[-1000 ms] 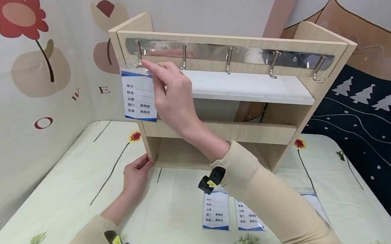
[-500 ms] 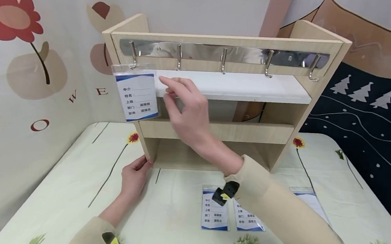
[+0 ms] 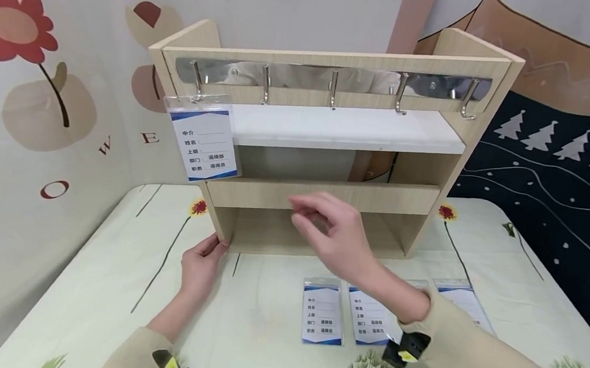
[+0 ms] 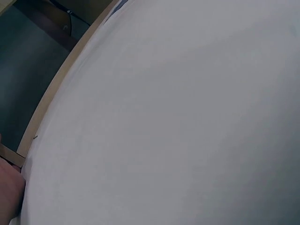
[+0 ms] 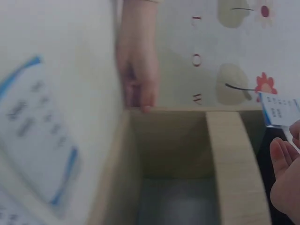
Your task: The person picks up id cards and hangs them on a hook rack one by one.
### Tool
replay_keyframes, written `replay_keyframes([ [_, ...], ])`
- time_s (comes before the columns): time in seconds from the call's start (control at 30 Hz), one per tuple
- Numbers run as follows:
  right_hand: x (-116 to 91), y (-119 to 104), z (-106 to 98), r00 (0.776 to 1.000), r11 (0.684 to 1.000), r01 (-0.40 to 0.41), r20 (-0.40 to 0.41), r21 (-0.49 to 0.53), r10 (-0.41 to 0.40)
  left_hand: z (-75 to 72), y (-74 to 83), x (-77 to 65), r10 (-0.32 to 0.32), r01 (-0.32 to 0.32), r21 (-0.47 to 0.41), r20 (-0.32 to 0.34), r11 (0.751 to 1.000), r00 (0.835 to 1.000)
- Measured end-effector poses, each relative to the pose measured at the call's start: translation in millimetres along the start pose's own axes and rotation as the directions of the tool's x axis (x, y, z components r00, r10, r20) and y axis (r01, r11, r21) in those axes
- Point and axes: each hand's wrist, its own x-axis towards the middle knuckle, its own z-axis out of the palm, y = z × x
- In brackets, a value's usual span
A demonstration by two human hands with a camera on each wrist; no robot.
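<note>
A clear-sleeved badge (image 3: 206,145) with blue bands hangs slightly tilted from the leftmost hook (image 3: 197,78) of the wooden shelf (image 3: 325,195). My left hand (image 3: 200,266) grips the shelf's lower left front corner, thumb and fingers at the edge. In the right wrist view that same left hand (image 5: 138,70) shows at the corner. My right hand (image 3: 340,234), holding nothing, hovers in front of the lower compartment with its fingers loosely curled. Only a bit of the left hand (image 4: 10,192) enters the left wrist view.
Three more badges lie on the flowered cloth: one (image 3: 322,316) front centre, a second (image 3: 370,317) partly under the right forearm, a third (image 3: 464,304) farther right. Several other hooks on the metal rail (image 3: 355,80) carry nothing. Patterned curtains (image 3: 308,12) stand behind.
My right hand has let go of the badge at the leftmost hook and moved down and right, away from it. The badge has stayed hanging. My left hand keeps its place at the corner.
</note>
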Motion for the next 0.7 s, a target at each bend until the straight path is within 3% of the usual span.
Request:
replay_keyframes([
  [0.13,-29.5,8.0,-3.6,0.985,0.988,-0.151,0.08,-0.041,0.154,-0.2,1.3,-1.0,0.002,-0.002,-0.004,-0.002,1.0,1.0],
  [0.3,-54.4,20.5,-7.3,0.934,0.946,-0.316,0.149,-0.077,0.324,-0.7,2.5,-1.9,-0.004,0.004,-0.008,0.006,1.0,1.0],
  [0.7,-81.6,44.0,-16.5,0.814,0.855,-0.5,0.263,-0.139,0.519,-1.4,2.1,-1.1,-0.016,0.016,-0.003,-0.001,1.0,1.0],
])
